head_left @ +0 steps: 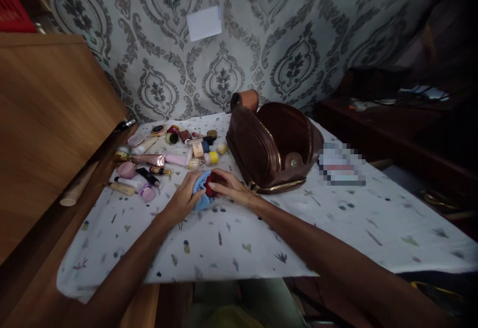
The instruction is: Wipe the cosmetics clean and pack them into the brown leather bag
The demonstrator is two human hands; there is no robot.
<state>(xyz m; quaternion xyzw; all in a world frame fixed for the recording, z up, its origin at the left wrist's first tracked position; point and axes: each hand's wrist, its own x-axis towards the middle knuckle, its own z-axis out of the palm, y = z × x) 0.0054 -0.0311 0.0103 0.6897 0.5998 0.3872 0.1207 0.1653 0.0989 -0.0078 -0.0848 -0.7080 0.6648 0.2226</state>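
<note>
My left hand (185, 198) is closed round a blue cloth (201, 194) on the table's white patterned cover (261, 238). My right hand (229, 186) pinches a small dark red object (211, 188) that is pressed into the cloth. Both hands meet just in front of an open brown leather bag (272, 146), which lies on its side with its gold zip facing me.
Several cosmetics, tubes, small jars and bottles (164, 156), lie scattered at the left back of the cover. A brown cylinder (245, 100) stands behind the bag. A wooden panel (45, 119) rises at the left, a dark shelf (392, 114) at the right, patterned wallpaper behind.
</note>
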